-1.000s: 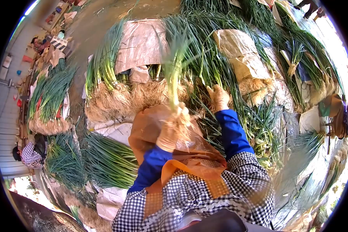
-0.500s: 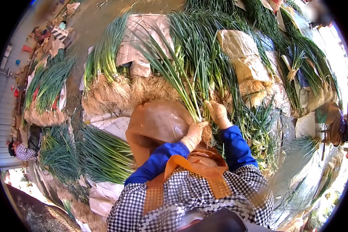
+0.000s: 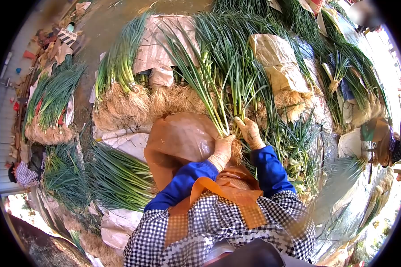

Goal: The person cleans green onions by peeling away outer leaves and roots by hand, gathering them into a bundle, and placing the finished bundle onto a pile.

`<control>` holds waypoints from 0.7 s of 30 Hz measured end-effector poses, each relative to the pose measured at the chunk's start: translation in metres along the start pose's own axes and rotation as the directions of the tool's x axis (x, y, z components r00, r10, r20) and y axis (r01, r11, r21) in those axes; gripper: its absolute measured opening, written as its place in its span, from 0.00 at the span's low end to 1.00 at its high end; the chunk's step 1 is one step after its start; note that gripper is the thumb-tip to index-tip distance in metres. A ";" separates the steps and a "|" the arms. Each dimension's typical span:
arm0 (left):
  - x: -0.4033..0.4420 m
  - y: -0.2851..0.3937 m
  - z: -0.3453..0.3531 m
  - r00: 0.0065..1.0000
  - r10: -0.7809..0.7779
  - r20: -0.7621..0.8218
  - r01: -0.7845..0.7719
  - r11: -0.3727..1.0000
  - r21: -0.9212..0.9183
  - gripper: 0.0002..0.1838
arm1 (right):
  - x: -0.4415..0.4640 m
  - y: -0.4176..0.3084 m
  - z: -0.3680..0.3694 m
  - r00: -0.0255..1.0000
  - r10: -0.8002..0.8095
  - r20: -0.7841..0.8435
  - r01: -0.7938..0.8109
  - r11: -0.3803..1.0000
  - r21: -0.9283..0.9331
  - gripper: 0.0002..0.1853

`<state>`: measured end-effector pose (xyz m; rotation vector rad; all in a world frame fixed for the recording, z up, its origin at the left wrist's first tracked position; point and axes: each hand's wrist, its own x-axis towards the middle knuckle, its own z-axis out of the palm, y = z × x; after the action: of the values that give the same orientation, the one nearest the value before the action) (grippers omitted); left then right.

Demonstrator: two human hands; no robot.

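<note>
My left hand (image 3: 222, 150) is closed round the pale lower stems of a few scallions (image 3: 214, 104), whose green leaves fan up and to the left. Close on its right, my right hand (image 3: 252, 134) grips more scallion stalks (image 3: 239, 99), thumb lying along the stems. Tan roots (image 3: 237, 153) hang below the fingers, between the two hands. Both hands are above the front of my brown plastic apron (image 3: 182, 138). The fingertips of each hand are partly hidden.
A row of scallions with bushy roots (image 3: 120, 104) lies ahead, partly covered by brown paper (image 3: 278, 58). Loose scallions (image 3: 120, 175) lie at my left, and trimmed leaves (image 3: 298, 151) at my right. Another person (image 3: 27, 173) is at the far left.
My left hand has shifted slightly up and left with its scallions. The stalks in my right hand stand out more separately from those in my left.
</note>
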<state>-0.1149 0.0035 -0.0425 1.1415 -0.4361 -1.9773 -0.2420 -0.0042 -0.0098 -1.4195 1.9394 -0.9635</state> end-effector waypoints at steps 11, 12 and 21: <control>-0.006 -0.003 0.005 0.950 -0.093 0.297 0.070 0.994 0.088 0.16 | -0.035 -0.006 -0.014 0.934 0.305 -0.188 -0.191 0.868 0.459 0.13; -0.012 -0.001 0.010 0.947 -0.004 0.320 -0.016 0.998 0.059 0.19 | -0.027 -0.002 -0.004 0.965 0.126 -0.228 -0.074 0.972 0.224 0.11; -0.013 0.022 0.004 0.975 -0.184 0.128 0.199 0.973 -0.116 0.10 | -0.066 0.112 -0.117 0.866 0.261 -0.426 -0.309 0.950 -0.045 0.15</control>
<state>-0.1042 -0.0005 -0.0190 1.0225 -0.2614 -2.2141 -0.3756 0.1061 -0.0289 -0.9902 2.4679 -1.0924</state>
